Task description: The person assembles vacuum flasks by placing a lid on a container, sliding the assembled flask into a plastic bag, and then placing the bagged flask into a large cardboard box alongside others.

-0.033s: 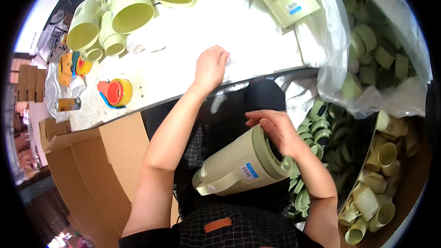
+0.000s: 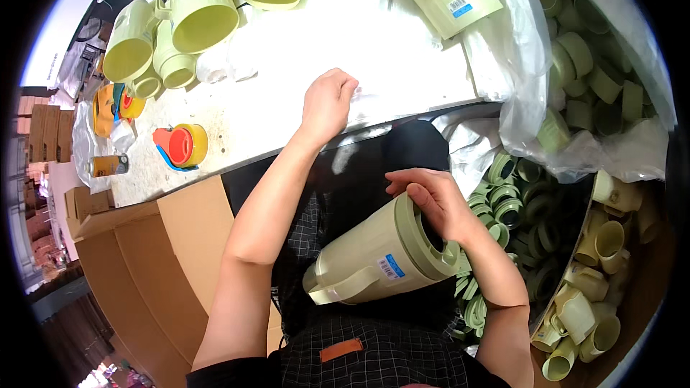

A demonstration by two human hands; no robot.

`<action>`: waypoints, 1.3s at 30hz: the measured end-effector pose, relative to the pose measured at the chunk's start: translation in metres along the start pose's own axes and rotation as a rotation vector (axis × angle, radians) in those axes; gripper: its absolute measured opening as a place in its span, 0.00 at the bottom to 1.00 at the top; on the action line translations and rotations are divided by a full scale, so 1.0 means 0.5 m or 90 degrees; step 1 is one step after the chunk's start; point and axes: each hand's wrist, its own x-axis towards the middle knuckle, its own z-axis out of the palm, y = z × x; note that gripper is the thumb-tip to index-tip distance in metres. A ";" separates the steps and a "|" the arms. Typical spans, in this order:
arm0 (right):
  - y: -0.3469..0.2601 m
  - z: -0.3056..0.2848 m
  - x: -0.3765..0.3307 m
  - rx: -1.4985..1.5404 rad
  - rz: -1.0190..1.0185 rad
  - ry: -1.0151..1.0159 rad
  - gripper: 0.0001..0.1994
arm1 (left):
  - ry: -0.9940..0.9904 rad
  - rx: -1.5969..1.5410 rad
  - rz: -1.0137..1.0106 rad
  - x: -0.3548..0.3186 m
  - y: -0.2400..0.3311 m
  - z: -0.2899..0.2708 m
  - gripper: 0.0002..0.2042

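A pale green jug (image 2: 370, 262) lies tilted across my lap, its lidded or rimmed end toward the right. Its handle and a blue-and-white label face up. My right hand (image 2: 435, 205) is at that end, thumb and fingers curled over the edge, partly hiding the opening. Over the white table (image 2: 287, 111), near its front edge, my left hand (image 2: 328, 104) is closed with fingers pressed together. Whatever it may pinch is too small or hidden to make out.
Several green jugs and cups (image 2: 205, 11) stand at the table's far left. A tape dispenser (image 2: 180, 146) sits near its front edge. Another labelled jug (image 2: 442, 0) lies far right. Plastic-lined ring parts (image 2: 604, 86), green lids (image 2: 507, 208) and a box of cups (image 2: 600, 338) are rightward; cardboard (image 2: 136, 273) leftward.
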 end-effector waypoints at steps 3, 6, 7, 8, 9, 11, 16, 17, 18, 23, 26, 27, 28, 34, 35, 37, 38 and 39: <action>-0.005 -0.001 0.008 0.024 -0.012 0.036 0.11 | -0.044 0.083 0.034 -0.013 0.051 -0.008 0.08; 0.013 0.001 0.031 -0.015 -0.073 0.105 0.11 | -0.032 -0.025 -0.033 0.001 0.008 -0.011 0.09; 0.018 0.003 0.038 0.017 -0.017 0.151 0.11 | -0.021 -0.079 -0.062 0.005 -0.002 -0.015 0.09; 0.024 0.004 0.050 0.051 0.038 0.196 0.11 | -0.008 -0.105 -0.146 0.012 -0.001 -0.023 0.10; 0.026 -0.004 0.057 0.080 0.094 0.253 0.11 | -0.028 -0.231 -0.144 0.015 0.032 -0.024 0.11; 0.021 0.008 0.088 0.134 0.031 0.404 0.08 | -0.070 -0.478 -0.144 -0.024 0.109 -0.037 0.12; 0.054 -0.020 0.069 0.290 -0.003 0.287 0.09 | -0.058 -0.509 -0.138 -0.131 0.223 -0.086 0.15; 0.059 -0.021 0.070 0.377 -0.020 0.305 0.09 | -0.061 -0.531 -0.192 -0.143 0.226 -0.102 0.16; 0.017 0.011 0.069 0.543 -0.033 0.253 0.10 | -0.128 -0.414 -0.129 -0.162 0.234 -0.094 0.14; 0.131 -0.036 0.045 0.126 -0.154 0.512 0.05 | 0.001 -0.831 -0.238 -0.169 0.215 -0.113 0.10; 0.193 -0.068 0.020 0.787 0.040 0.589 0.04 | -0.160 -0.627 -0.178 -0.203 0.146 -0.128 0.02; 0.212 -0.053 0.003 0.903 0.080 0.571 0.05 | -0.159 -0.406 -0.174 -0.212 0.119 -0.106 0.04; 0.132 0.009 0.006 0.734 0.125 0.647 0.05 | -0.110 -0.278 -0.240 -0.231 0.057 -0.093 0.07; 0.061 0.204 -0.182 -0.053 -0.271 0.388 0.12 | -0.069 -0.105 0.044 -0.420 0.231 -0.239 0.29; 0.079 0.223 -0.214 -0.219 -0.250 0.272 0.16 | -0.029 0.005 0.065 -0.469 0.244 -0.257 0.27; 0.074 0.263 -0.247 -0.277 -0.106 -0.042 0.16 | -0.034 0.035 -0.086 -0.592 0.189 -0.259 0.24; 0.048 0.275 -0.236 -0.186 0.001 -0.109 0.19 | 0.005 0.040 -0.138 -0.640 0.161 -0.247 0.23; 0.009 0.290 -0.227 -0.095 0.114 -0.185 0.22 | 0.045 0.050 -0.198 -0.690 0.142 -0.239 0.21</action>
